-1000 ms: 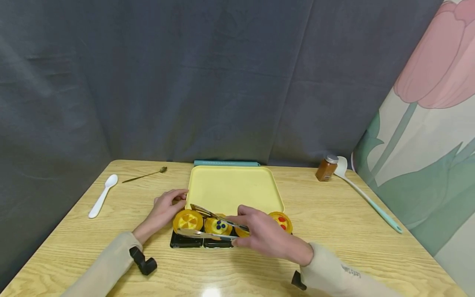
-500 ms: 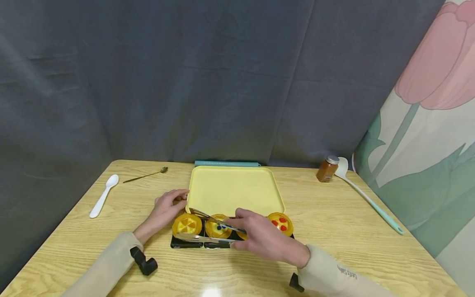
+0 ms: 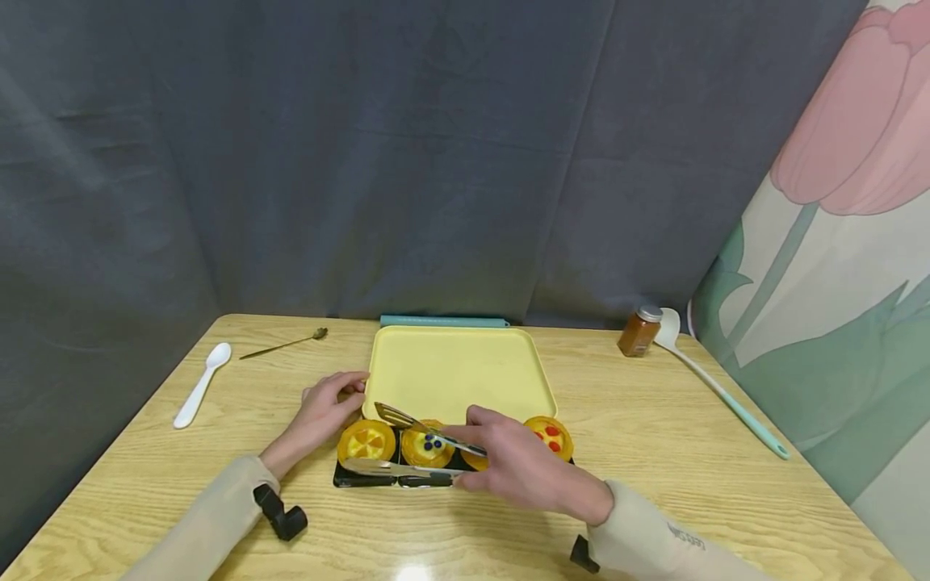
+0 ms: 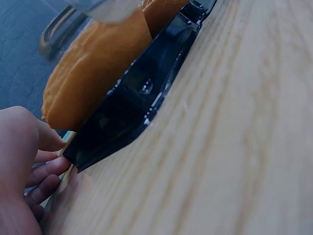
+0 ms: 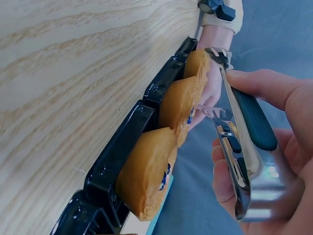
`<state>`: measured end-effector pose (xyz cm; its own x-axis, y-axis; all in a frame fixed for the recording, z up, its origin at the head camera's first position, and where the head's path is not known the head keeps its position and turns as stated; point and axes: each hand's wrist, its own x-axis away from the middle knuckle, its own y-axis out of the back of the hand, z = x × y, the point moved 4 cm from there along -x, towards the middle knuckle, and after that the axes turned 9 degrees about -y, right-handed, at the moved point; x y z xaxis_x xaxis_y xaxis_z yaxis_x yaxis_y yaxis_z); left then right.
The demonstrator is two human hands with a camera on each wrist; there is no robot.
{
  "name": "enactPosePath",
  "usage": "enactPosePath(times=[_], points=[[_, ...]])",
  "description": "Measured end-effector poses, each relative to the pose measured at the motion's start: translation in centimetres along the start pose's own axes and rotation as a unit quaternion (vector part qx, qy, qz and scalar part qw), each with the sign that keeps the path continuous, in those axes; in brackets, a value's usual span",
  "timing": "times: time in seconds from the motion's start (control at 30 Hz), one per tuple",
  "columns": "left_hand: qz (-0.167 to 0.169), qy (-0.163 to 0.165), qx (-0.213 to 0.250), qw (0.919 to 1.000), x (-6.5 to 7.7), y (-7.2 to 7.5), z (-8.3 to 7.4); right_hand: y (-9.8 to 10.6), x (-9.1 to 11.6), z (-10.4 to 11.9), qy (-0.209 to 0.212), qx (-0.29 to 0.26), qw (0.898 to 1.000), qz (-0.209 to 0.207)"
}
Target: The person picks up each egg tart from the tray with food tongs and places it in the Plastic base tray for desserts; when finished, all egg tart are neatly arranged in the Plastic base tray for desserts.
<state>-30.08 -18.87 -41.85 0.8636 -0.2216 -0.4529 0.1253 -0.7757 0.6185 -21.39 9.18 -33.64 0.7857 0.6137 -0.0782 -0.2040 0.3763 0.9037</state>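
Observation:
In the head view my right hand (image 3: 512, 461) grips metal tongs (image 3: 395, 468) with dark green handle pads. The tong arms are spread, one over the yellow tray's near edge, the other over the front of the tarts; nothing is between their tips. Below them a tart with orange pieces (image 3: 366, 443) and a blueberry tart (image 3: 425, 444) sit in a black plastic tray (image 3: 363, 478). A third blueberry tart (image 5: 146, 171) is mostly hidden by my hand; a red-fruit tart (image 3: 550, 438) is at the right. My left hand (image 3: 327, 403) holds the yellow tray (image 3: 458, 367) at its left rim.
A white spoon (image 3: 202, 386) and a thin dark long-handled spoon (image 3: 283, 348) lie at the left. Behind the yellow tray is a teal strip (image 3: 445, 321). A brown jar (image 3: 639, 332) and a long mint-handled utensil (image 3: 719, 387) are at the right, before a dark curtain (image 3: 392, 161).
The tong arms have spread slightly wider, the near one moving a little down toward me. My left hand and the tarts stay about where they were.

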Motion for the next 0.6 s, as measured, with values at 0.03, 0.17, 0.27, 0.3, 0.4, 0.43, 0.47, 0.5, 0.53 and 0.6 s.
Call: enactPosePath(times=[0.03,0.17,0.27,0.3,0.4,0.43,0.47,0.5,0.53,0.6], points=[[0.001,0.000,0.001,1.0000,0.0,0.0,0.0,0.1,0.1,0.0,-0.002,-0.005,1.000,-0.002],[0.002,0.001,0.005,1.0000,0.0,0.0,0.1,0.8,0.8,-0.1,-0.004,-0.017,1.000,-0.020],[0.003,0.003,0.006,1.0000,0.0,0.1,0.1,1.4,1.4,-0.6,-0.008,-0.022,0.999,-0.038],[0.004,0.004,0.005,1.0000,0.0,0.1,0.1,1.6,1.6,-0.9,-0.011,-0.023,0.999,-0.044],[0.005,0.007,0.005,1.0000,0.0,0.1,0.0,2.3,2.4,-1.8,-0.025,-0.034,0.997,-0.061],[0.005,0.008,0.005,0.9999,0.0,0.1,0.0,2.5,2.7,-2.2,-0.031,-0.039,0.997,-0.066],[0.005,0.008,0.006,0.9999,0.0,0.1,0.0,2.7,3.0,-2.6,-0.038,-0.045,0.996,-0.071],[0.005,0.008,0.006,0.9999,0.0,0.1,0.0,3.0,3.3,-3.0,-0.045,-0.050,0.995,-0.077],[0.005,0.009,0.007,0.9999,0.0,0.1,0.0,3.2,3.7,-3.5,-0.054,-0.055,0.993,-0.084],[0.006,0.011,0.007,0.9999,0.0,0.1,0.0,3.8,4.4,-4.5,-0.073,-0.066,0.990,-0.096]])
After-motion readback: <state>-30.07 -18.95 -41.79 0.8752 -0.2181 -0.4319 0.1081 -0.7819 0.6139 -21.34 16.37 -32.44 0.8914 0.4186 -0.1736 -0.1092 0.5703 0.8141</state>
